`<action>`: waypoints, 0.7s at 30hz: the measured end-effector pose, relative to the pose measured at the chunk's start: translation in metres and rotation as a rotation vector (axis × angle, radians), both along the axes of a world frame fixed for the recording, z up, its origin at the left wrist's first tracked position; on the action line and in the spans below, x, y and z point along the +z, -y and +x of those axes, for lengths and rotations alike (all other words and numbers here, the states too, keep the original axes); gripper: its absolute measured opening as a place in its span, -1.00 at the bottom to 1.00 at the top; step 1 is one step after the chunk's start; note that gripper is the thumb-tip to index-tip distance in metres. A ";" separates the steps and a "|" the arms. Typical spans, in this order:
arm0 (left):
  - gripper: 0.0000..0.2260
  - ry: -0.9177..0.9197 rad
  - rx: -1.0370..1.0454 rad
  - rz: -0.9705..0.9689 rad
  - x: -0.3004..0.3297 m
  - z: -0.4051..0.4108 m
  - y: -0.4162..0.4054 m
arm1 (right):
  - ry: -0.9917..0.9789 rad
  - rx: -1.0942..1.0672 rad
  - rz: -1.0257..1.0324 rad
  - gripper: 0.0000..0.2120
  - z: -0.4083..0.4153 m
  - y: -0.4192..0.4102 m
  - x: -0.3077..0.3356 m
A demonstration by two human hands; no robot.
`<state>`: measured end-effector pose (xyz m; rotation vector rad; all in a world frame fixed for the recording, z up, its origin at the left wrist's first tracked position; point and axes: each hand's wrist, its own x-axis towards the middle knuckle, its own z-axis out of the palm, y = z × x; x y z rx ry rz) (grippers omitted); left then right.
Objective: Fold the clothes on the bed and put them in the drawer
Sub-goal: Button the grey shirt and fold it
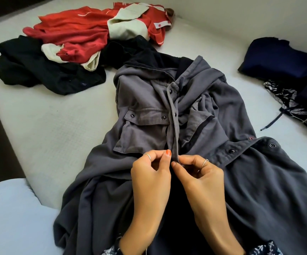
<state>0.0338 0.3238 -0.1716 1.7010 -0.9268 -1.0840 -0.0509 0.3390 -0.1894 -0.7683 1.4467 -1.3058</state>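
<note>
A white, textured bed [44, 129] fills the view and meets a pale wall [241, 13] at its far edge. A grey jacket [167, 111] lies spread down the middle. The left hand [149, 173] and right hand [200, 173] each pinch its front placket near the lower snaps, fingers curled. Far left sits a heap of red, cream and black clothes [71, 43]; at the right edge lie navy garments [285, 57], one patterned. A pale blue pillow [11, 218] sits near left.
</note>
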 end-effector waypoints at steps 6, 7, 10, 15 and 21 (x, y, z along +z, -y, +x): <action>-0.82 -0.097 -0.034 0.028 0.003 0.003 0.001 | -0.311 0.084 -0.163 -0.75 0.005 -0.005 -0.004; -0.81 -0.141 -0.044 0.048 0.004 0.004 0.002 | -0.395 0.104 -0.221 -0.77 0.006 -0.005 -0.005; -0.79 -0.256 -0.035 0.157 0.005 0.009 0.007 | -0.674 0.177 -0.324 -0.81 0.009 -0.008 -0.010; -0.90 -0.399 -0.036 0.293 0.006 0.019 0.014 | -1.072 0.280 -0.377 -0.60 0.018 -0.014 -0.018; -0.87 -0.380 -0.125 0.266 0.004 0.026 0.023 | -1.126 0.364 -0.452 -0.65 -0.006 -0.003 -0.003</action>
